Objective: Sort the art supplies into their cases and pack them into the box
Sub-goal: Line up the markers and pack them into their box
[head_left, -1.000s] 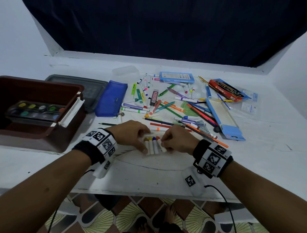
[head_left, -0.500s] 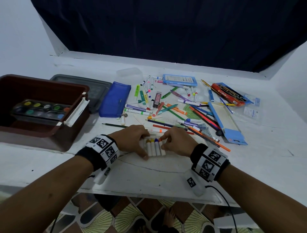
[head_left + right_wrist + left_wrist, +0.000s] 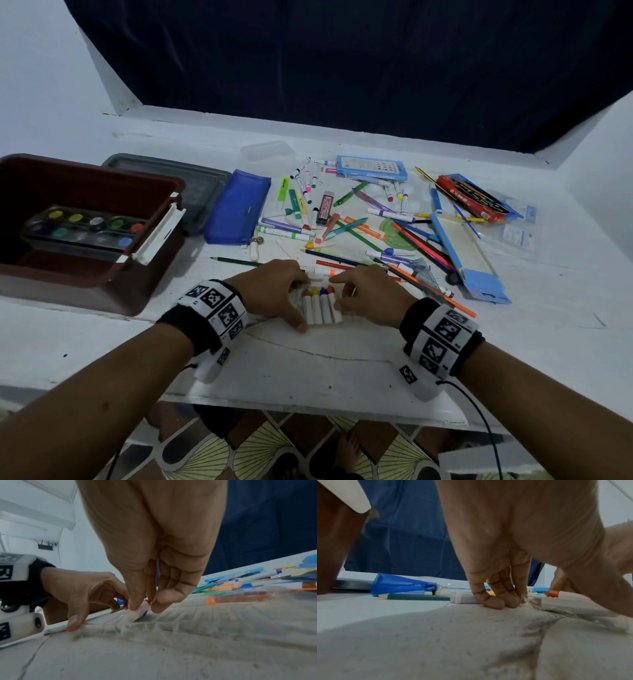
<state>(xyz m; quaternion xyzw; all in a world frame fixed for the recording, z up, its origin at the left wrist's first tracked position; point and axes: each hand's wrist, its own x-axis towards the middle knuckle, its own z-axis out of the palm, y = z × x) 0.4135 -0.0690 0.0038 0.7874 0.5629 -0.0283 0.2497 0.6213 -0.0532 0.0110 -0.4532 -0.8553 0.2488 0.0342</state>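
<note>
Several white markers (image 3: 322, 306) with orange, yellow and blue tips lie side by side in a clear plastic case (image 3: 530, 600) near the table's front edge. My left hand (image 3: 294, 301) grips the case's left side, fingers curled at the far end and thumb at the near end. In the left wrist view the left hand (image 3: 505, 601) has its fingertips down on the table against the plastic. My right hand (image 3: 346, 293) pinches the rightmost, orange-tipped marker (image 3: 139, 612) between thumb and forefinger, as the right hand (image 3: 144, 605) shows close up.
A brown box (image 3: 102, 274) at the left holds a watercolour palette (image 3: 85, 228). Behind it lie a grey lid (image 3: 202, 185) and a blue pouch (image 3: 236, 205). Loose pens and pencils (image 3: 359, 226), a light-blue case (image 3: 466, 246) and a red pencil box (image 3: 472, 197) cover the middle and right.
Both hands have stayed on the row of markers. The markers now lie straighter and closer together, and the right forefinger has shifted onto the orange tip.
</note>
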